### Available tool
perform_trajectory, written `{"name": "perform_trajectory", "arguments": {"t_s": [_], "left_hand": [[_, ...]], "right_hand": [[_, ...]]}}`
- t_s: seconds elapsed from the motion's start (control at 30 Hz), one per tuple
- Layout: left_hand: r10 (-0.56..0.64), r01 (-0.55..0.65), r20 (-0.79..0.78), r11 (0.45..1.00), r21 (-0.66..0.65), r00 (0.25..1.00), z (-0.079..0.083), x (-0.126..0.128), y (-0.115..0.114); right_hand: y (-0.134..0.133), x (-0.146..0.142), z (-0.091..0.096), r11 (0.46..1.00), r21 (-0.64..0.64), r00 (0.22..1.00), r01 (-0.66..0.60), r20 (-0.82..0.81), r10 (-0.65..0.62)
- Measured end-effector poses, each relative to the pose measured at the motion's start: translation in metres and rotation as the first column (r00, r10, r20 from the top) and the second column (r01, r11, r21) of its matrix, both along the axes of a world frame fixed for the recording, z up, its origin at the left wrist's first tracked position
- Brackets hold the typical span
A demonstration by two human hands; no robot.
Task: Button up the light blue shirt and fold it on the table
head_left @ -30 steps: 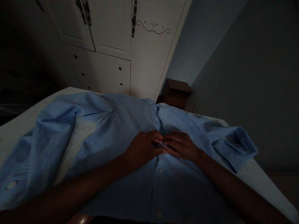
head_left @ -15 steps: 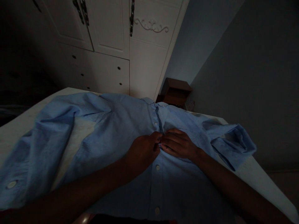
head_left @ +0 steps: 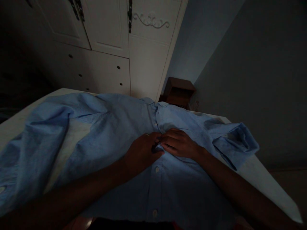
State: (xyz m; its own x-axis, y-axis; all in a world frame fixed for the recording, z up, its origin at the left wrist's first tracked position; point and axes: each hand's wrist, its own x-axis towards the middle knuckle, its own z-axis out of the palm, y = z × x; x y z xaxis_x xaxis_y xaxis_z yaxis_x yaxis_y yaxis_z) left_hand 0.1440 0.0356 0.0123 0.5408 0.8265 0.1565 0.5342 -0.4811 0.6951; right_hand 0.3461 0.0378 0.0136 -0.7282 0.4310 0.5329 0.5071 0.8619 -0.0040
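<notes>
A light blue button-up shirt (head_left: 124,127) lies front side up, its collar at the far side and its sleeves spread to both sides. My left hand (head_left: 144,150) grips the button placket at mid-chest, thumb and fingers curled around the cloth. Right against it, my right hand (head_left: 178,143) pinches the other side of the placket with bent fingers. Whatever button sits between the fingertips is hidden. A white button (head_left: 157,169) shows below the hands, and another button (head_left: 155,124) shows above them.
Under the shirt is a white table (head_left: 271,188). Beyond its far edge stands a white wardrobe (head_left: 146,67) with drawers and dark handles. A small brown cabinet (head_left: 179,84) stands in the corner by the grey wall (head_left: 251,80). The room is dim.
The view has shifted slightly. My left thumb has dropped lower and spread from the fingers at the placket. The gap in the shirt front above my hands looks narrower.
</notes>
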Motion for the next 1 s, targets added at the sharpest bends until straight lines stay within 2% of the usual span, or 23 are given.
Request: {"name": "perform_trajectory", "arguments": {"t_s": [0.17,0.3,0.4,0.67,1.0], "left_hand": [[0.02,-0.018,0.068,0.999,-0.031,0.997,-0.004,0.0,0.0],[0.036,-0.033,0.093,0.999,-0.028,0.995,-0.004,0.0,-0.001],[0.053,-0.049,0.099,0.998,-0.045,0.994,-0.003,0.0,-0.002],[0.089,-0.07,0.14,0.988,-0.136,0.986,0.005,-0.001,-0.004],[0.117,-0.086,0.167,0.98,-0.178,0.979,0.003,0.001,-0.003]], "right_hand": [[-0.002,0.001,0.003,0.998,-0.065,1.0,-0.001,0.001,0.001],[-0.003,0.001,0.004,0.999,-0.038,1.0,0.004,0.022,-0.003],[-0.003,0.001,0.003,1.0,-0.022,0.999,-0.005,0.036,0.005],[-0.004,0.001,0.004,0.997,-0.076,1.0,-0.001,0.023,0.002],[-0.008,0.003,0.003,0.99,-0.11,0.994,0.084,0.072,-0.077]]}}
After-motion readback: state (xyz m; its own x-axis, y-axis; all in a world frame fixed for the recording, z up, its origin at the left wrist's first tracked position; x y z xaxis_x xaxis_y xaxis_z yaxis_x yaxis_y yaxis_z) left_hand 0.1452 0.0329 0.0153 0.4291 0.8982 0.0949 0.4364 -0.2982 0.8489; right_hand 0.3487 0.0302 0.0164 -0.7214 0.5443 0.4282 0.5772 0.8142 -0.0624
